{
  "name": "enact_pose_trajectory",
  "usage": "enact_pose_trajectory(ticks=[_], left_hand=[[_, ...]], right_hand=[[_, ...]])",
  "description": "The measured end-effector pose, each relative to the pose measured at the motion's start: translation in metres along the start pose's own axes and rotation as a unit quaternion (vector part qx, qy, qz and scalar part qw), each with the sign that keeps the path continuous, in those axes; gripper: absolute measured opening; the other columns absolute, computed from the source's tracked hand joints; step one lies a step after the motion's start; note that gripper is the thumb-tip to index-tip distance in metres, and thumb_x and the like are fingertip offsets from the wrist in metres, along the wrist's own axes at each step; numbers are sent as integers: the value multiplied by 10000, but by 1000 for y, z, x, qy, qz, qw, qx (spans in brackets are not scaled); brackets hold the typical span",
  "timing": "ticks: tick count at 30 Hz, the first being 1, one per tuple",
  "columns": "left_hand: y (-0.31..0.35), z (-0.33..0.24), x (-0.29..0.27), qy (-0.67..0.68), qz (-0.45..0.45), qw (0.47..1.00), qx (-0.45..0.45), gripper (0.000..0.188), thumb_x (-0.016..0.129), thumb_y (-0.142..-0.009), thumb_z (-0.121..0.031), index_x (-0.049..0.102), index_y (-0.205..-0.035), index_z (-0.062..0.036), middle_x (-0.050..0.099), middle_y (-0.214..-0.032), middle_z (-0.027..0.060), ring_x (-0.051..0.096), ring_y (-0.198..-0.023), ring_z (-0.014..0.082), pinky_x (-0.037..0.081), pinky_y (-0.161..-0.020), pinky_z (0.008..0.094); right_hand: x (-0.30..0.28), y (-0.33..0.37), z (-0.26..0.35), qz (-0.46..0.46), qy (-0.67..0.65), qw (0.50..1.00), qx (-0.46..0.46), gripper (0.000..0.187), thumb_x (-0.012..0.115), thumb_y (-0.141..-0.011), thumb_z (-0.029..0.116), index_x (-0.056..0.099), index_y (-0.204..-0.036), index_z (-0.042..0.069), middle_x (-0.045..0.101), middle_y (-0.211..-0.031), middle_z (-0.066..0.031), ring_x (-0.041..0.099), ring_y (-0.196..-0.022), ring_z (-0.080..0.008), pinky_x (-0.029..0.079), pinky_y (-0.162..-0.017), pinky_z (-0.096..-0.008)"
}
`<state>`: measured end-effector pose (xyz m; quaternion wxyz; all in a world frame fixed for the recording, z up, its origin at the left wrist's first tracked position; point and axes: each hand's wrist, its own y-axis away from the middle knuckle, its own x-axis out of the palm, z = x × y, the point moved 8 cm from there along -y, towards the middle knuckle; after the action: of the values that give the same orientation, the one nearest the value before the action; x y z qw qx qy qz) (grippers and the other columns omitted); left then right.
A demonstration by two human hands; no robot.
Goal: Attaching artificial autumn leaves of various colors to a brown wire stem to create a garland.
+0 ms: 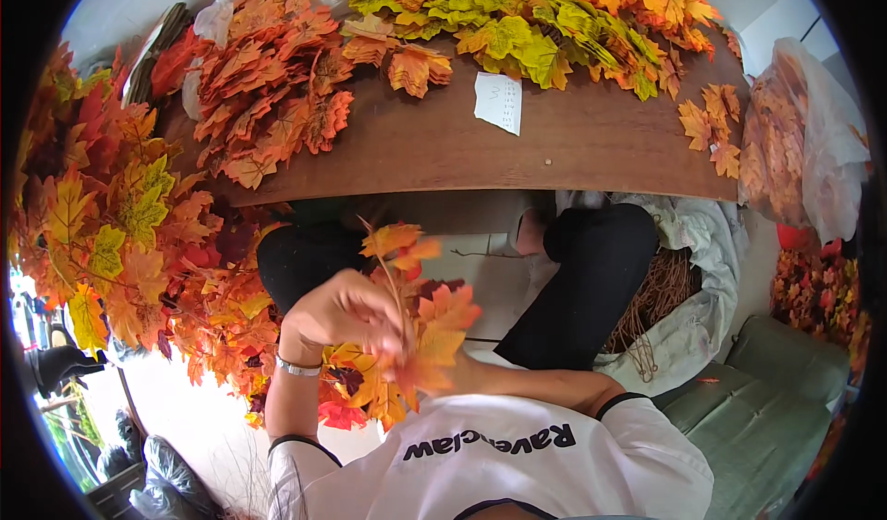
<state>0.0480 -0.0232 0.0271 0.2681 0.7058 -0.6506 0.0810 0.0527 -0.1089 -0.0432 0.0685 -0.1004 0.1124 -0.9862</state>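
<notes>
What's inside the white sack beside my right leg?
A bundle of thin brown stems shows in the mouth of the white sack, some trailing over its near edge. The sack's bottom and anything beneath the stems are covered.

"What does the left hand [349, 315] hold?"
"A leafy stem [442, 330], orange and yellow, in front of the white shirt [443, 478]."
"And the right hand [462, 373]?"
"Mostly hidden behind those leaves."
"What's on the brown table [416, 155]?"
"Orange-red leaves [268, 85] stacked at left, yellow-green leaves [517, 39] farther right, white paper [499, 104] just beside them."
</notes>
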Motion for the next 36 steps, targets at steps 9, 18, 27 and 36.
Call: enact_pose_trajectory(ticks=[9, 18, 27, 36], left_hand=[[40, -8, 71, -84, 375, 922, 47, 105, 613, -800, -50, 619, -858, 38, 631, -793, 109, 599, -670, 190, 444, -541, 256], [89, -40, 56, -113, 90, 988, -49, 129, 663, -715, 41, 647, -842, 27, 651, -759, 103, 599, -570, 127, 445, -484, 228], [6, 27, -30, 35, -186, 974, 121, 145, 620, -715, 77, 504, -740, -6, 610, -681, 116, 567, -511, 101, 437, -428, 176], [-56, -1, -12, 31, -51, 989, 138, 68, 592, -778, 40, 530, -804, 35, 622, -770, 170, 583, -602, 135, 489, -565, 235]], right_hand=[[69, 5, 30, 148, -68, 981, -103, 229, 564, -759, 68, 547, -988, 61, 569, -848, -59, 567, -776, -208, 448, -683, -324], [128, -38, 64, 209, -373, 903, 43, 243, 570, -770, 44, 534, -1010, 44, 549, -947, -47, 527, -921, -187, 415, -807, -292], [35, 7, -31, 62, -544, 794, 264, 268, 589, -808, 235, 469, -957, 47, 514, -806, -53, 550, -779, -178, 439, -732, -305], [-5, 29, -9, 56, -688, 711, 136, 373, 506, -862, 256, 405, -1151, 43, 554, -799, -132, 590, -759, -240, 467, -702, -354]])
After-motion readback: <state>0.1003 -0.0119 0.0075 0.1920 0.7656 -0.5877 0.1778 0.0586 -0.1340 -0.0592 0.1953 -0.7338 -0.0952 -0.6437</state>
